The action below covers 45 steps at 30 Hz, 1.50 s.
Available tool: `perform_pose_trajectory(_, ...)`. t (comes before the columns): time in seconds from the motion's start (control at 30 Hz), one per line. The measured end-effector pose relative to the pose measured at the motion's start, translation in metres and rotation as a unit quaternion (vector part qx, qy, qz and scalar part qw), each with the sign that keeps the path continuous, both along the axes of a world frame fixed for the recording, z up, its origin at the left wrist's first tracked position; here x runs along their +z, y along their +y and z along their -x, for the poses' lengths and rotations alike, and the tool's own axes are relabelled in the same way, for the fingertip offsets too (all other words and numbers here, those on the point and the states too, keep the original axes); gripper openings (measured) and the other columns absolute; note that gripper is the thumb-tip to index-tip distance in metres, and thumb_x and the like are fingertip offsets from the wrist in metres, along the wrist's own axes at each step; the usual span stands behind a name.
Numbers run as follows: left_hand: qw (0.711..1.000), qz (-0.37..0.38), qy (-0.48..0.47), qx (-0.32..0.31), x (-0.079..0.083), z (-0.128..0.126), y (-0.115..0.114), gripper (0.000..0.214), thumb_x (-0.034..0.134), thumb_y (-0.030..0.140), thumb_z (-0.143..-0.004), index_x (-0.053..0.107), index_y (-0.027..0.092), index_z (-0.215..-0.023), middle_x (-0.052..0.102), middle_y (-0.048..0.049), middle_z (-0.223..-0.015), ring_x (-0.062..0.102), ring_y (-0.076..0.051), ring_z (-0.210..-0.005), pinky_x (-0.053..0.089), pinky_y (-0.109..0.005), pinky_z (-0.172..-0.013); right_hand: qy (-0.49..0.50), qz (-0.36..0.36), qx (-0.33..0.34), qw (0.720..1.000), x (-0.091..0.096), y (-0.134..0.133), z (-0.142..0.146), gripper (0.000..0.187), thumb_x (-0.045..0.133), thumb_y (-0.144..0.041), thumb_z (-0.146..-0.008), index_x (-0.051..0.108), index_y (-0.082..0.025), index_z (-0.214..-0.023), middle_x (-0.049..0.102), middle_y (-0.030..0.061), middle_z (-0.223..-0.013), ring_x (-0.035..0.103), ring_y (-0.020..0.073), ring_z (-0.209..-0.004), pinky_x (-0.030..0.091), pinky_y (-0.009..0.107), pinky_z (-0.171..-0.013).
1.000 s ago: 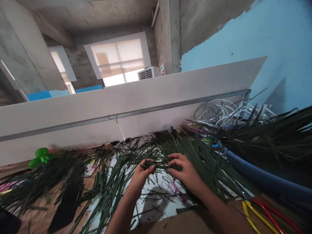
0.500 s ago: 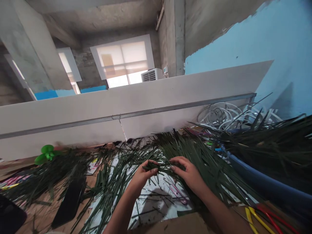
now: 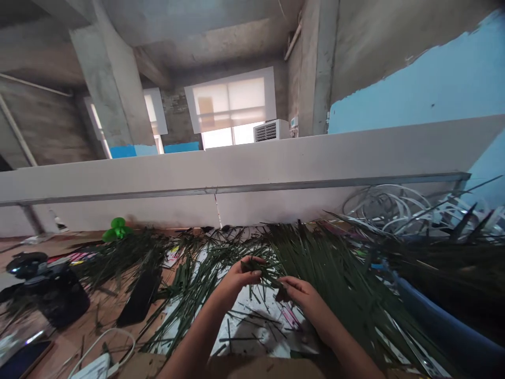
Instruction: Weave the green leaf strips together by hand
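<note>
My left hand (image 3: 239,279) pinches a small tangle of narrow dark green leaf strips (image 3: 258,269) between fingers and thumb. My right hand (image 3: 303,301) meets the same tangle from the right, its fingertips on the strip ends. Beneath both hands, a broad fan of loose green strips (image 3: 327,268) spreads over a white sheet (image 3: 252,337) spotted with dark marks. A thin pink tool (image 3: 291,317) lies partly hidden under the strips near my right wrist.
A blue tub (image 3: 437,323) under a dark leaf heap stands at right, with white plastic coils (image 3: 389,210) behind it. A black phone (image 3: 140,297), a green plastic flower (image 3: 117,230) and a black device (image 3: 49,289) sit left. A white partition (image 3: 236,171) runs behind.
The view has swung, shifting the scene right and showing more at left. My hands have drawn slightly apart, and the right hand sits lower. The yellow-handled tool has left view.
</note>
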State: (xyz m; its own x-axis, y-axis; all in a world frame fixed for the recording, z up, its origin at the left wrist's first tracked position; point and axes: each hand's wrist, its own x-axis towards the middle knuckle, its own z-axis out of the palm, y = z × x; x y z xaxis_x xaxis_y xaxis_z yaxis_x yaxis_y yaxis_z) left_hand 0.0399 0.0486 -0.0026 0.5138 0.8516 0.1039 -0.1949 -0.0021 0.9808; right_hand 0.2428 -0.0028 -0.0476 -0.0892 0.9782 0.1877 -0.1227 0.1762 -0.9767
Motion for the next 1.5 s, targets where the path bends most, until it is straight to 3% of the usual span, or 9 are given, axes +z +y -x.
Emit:
perform_pose_trajectory(0.23, 0.995, 0.029, -0.059, 0.068, -0.014, 0.0, -0.022, 0.058, 0.081, 0.035, -0.071, 0.06, 0.024, -0.123, 0.064, -0.0042, -0.098, 0.059, -0.017, -0.083, 0.046, -0.034, -0.08, 0.036, -0.013, -0.012, 0.999, -0.003, -0.005, 0.013, 0.036, 0.08, -0.048, -0.068, 0.076, -0.017, -0.087, 0.067, 0.0026, -0.074, 0.056, 0.0179, -0.068, 0.045, 0.03, -0.065)
perform_pose_trajectory(0.43, 0.992, 0.046, -0.078, 0.091, -0.028, 0.0, -0.039, 0.04, 0.082, 0.045, -0.069, 0.064, 0.017, -0.092, 0.062, -0.0036, -0.089, 0.054, -0.013, -0.071, 0.045, -0.032, -0.076, 0.035, -0.01, -0.031, 0.999, 0.002, -0.017, 0.028, 0.037, 0.079, -0.047, -0.068, 0.074, -0.016, -0.087, 0.066, 0.0021, -0.072, 0.055, 0.018, -0.067, 0.042, 0.03, -0.064)
perform_pose_trajectory(0.57, 0.995, 0.022, -0.046, 0.091, -0.033, 0.001, -0.046, 0.037, 0.077, 0.048, -0.072, 0.066, 0.016, -0.089, 0.063, -0.0041, -0.088, 0.053, -0.014, -0.074, 0.044, -0.031, -0.077, 0.039, 0.023, -0.011, 0.999, -0.002, -0.019, 0.035, 0.042, 0.077, -0.053, -0.067, 0.073, -0.016, -0.086, 0.064, 0.0004, -0.061, 0.054, 0.0171, -0.06, 0.038, 0.029, -0.06)
perform_pose_trajectory(0.7, 0.993, 0.027, -0.031, 0.111, -0.042, 0.001, -0.042, 0.039, 0.077, 0.052, -0.07, 0.062, 0.016, -0.077, 0.059, -0.0011, -0.073, 0.052, -0.014, -0.068, 0.043, -0.03, -0.071, 0.036, 0.054, 0.016, 0.998, -0.012, -0.016, 0.038, 0.044, 0.078, -0.057, -0.065, 0.069, -0.017, -0.081, 0.064, 0.001, -0.059, 0.054, 0.0173, -0.057, 0.035, 0.028, -0.057)
perform_pose_trajectory(0.83, 0.993, 0.033, -0.023, 0.109, -0.049, 0.003, -0.036, 0.04, 0.077, 0.053, -0.069, 0.061, 0.016, -0.073, 0.059, -0.0009, -0.071, 0.052, -0.014, -0.065, 0.042, -0.03, -0.07, 0.02, 0.053, -0.001, 0.998, -0.023, -0.011, 0.038, 0.042, 0.075, -0.057, -0.067, 0.069, -0.018, -0.08, 0.064, 0.0006, -0.059, 0.054, 0.0175, -0.055, 0.035, 0.028, -0.055)
perform_pose_trajectory(1.07, 0.993, 0.014, -0.005, 0.121, -0.048, 0.006, -0.034, 0.035, 0.075, 0.049, -0.071, 0.062, 0.016, -0.077, 0.056, 0.0005, -0.068, 0.05, -0.014, -0.064, 0.04, -0.029, -0.068, -0.052, -0.031, -0.084, 0.995, -0.016, -0.012, 0.03, 0.044, 0.078, -0.048, -0.069, 0.071, -0.019, -0.101, 0.073, 0.0086, -0.097, 0.063, 0.027, -0.093, 0.047, 0.036, -0.08)
perform_pose_trajectory(1.43, 0.992, -0.013, 0.061, 0.11, -0.053, 0.006, -0.03, 0.021, 0.073, 0.035, -0.073, 0.064, 0.016, -0.077, 0.058, 0.0011, -0.068, 0.051, -0.014, -0.064, 0.037, -0.028, -0.063, 0.044, -0.043, -0.139, 0.988, -0.006, -0.021, 0.036, 0.048, 0.08, -0.049, -0.07, 0.069, -0.02, -0.107, 0.073, 0.0069, -0.099, 0.065, 0.027, -0.096, 0.049, 0.037, -0.086)
perform_pose_trajectory(1.5, 0.993, -0.014, 0.064, 0.103, -0.054, 0.004, -0.032, 0.021, 0.073, 0.034, -0.072, 0.064, 0.016, -0.078, 0.059, 0.001, -0.069, 0.051, -0.014, -0.065, 0.037, -0.028, -0.063, 0.047, -0.043, -0.154, 0.986, -0.004, -0.021, 0.035, 0.044, 0.08, -0.049, -0.068, 0.071, -0.021, -0.101, 0.074, 0.0067, -0.098, 0.065, 0.0274, -0.096, 0.049, 0.038, -0.086)
